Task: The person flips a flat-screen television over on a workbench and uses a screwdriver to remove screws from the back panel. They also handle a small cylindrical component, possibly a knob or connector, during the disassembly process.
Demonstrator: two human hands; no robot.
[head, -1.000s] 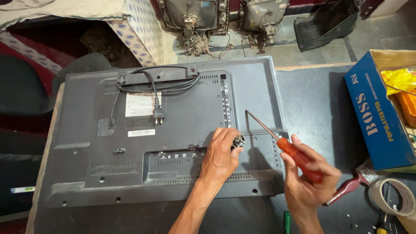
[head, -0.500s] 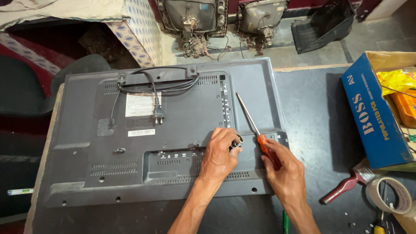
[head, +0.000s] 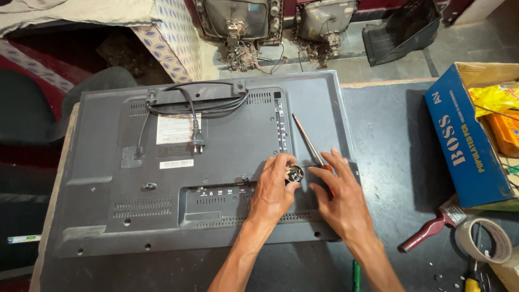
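both hands on television back, left hand pinching round part, right hand spread over screwdriver

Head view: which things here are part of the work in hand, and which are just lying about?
In hand:
left hand holding a small round metal part
right hand over the screwdriver
television back panel

Lying about:
blue cardboard box
tape roll
red-handled brush
old tube sets

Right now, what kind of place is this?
Probably an electronics repair workshop: a flat television lies face down on the bench, two old opened picture-tube sets stand behind, and a screwdriver is under the right hand.
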